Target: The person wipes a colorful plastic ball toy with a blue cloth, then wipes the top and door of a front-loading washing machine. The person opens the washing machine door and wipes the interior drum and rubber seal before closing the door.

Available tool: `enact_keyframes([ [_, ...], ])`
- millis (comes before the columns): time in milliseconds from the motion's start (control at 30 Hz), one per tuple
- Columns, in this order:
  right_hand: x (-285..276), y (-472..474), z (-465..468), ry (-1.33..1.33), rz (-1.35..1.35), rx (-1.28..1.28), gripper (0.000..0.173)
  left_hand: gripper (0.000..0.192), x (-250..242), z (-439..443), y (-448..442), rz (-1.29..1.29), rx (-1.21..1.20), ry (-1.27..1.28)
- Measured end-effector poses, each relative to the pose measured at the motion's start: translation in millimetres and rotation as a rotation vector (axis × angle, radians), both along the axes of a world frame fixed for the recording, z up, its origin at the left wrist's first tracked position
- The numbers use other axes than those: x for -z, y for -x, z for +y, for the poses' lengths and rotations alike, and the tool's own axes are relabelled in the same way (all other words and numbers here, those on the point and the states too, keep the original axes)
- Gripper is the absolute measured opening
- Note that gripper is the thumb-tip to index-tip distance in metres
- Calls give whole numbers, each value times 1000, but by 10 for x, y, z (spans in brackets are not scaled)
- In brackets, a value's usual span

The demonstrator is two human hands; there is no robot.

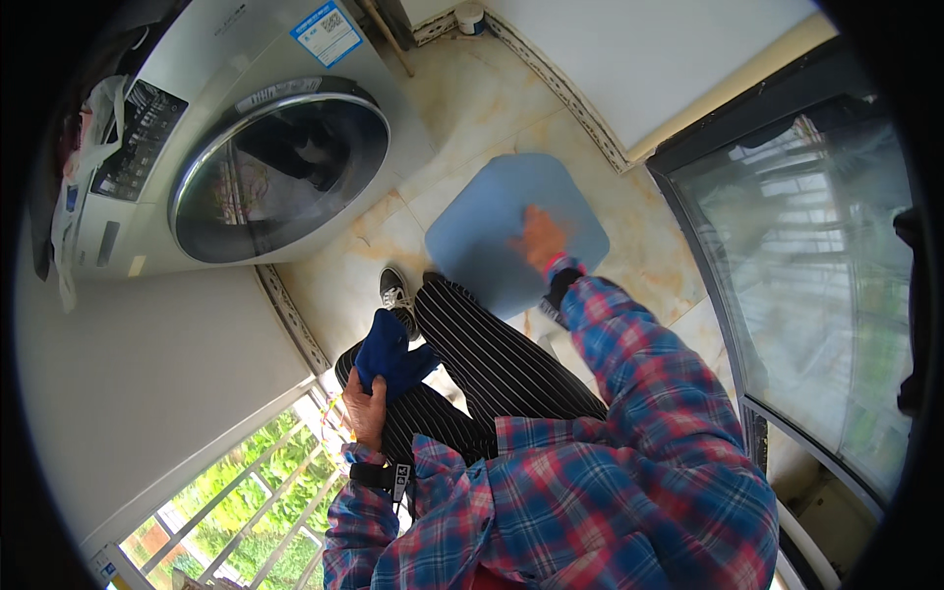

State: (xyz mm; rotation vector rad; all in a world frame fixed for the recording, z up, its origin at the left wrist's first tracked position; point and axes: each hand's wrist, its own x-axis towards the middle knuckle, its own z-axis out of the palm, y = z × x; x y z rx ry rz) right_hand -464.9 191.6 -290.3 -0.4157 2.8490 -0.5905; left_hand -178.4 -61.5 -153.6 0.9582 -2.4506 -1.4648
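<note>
My left hand (365, 405) grips a dark blue cloth (389, 354) above my left leg, with the thumb on top and the cloth hanging past the fingers. Out to the front right, my right hand (542, 236) is blurred by motion over a light blue panel (516, 184), square with rounded corners. Its fingers look spread and nothing shows in them. Whether the hand touches the panel cannot be told. What supports the panel is hidden beneath it.
A silver front-loading washing machine (413, 125) stands at the front left, its round door (287, 177) closed. A plastic bag (99, 140) hangs over its edge. To the right is a dark-framed glass door (796, 280). A barred window (251, 509) lies at lower left; a small tub (470, 18) sits in the far corner.
</note>
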Motion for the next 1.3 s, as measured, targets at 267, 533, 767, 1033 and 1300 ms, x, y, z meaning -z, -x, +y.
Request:
enact_keyframes([
  [267, 448, -695, -782, 125, -465, -275, 63, 32, -46, 6, -37, 10, 10, -42],
  [533, 606, -362, -16, -4, -858, -272, 74, 28, 38, -99, -57, 27, 52, -51],
  [767, 643, -37, 766, 67, -71, -70, 56, 27, 185, -151, -34, 78, 89, -9],
  [1033, 832, -318, 681, -68, -387, -308, 62, 31, 190, -91, 13, 15, 160, 54],
  [1300, 664, -854, 835, 156, -580, -270, 57, 33, 233, -209, 5, 41, 56, 13],
])
